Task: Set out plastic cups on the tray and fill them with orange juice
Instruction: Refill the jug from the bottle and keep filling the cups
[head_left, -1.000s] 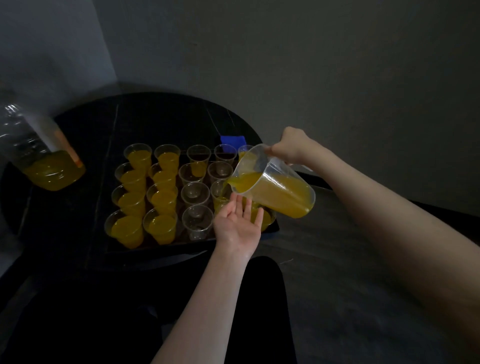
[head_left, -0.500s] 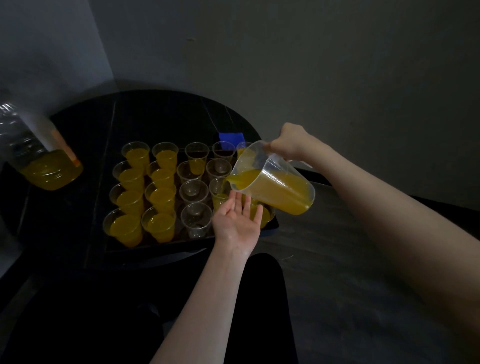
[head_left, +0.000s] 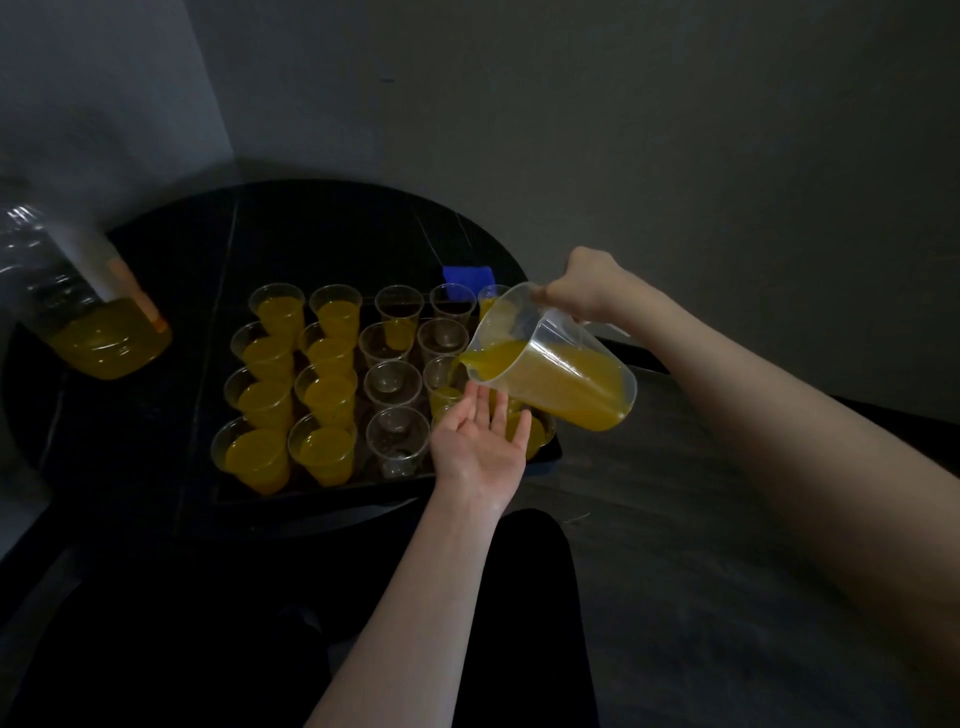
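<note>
Little has moved since a second ago: the right hand (head_left: 587, 285) still grips the tilted jug (head_left: 550, 366), the left hand (head_left: 480, 449) stays flat and relaxed, palm up, beneath its spout. Filling is mid-way. On the tray (head_left: 545, 454), two left columns of cups (head_left: 324, 454) hold juice; the empty cups (head_left: 397, 439) need pouring next. A part-full bottle (head_left: 78, 306) stands left.

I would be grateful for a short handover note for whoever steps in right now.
Right hand grips the tilted jug, juice at its spout above the fourth column of cups. Left hand is open, palm up under the spout.
Tray sits on the black table.
Done: the two left columns are full.
Left: the near third-column cup and others beside it look empty.
</note>
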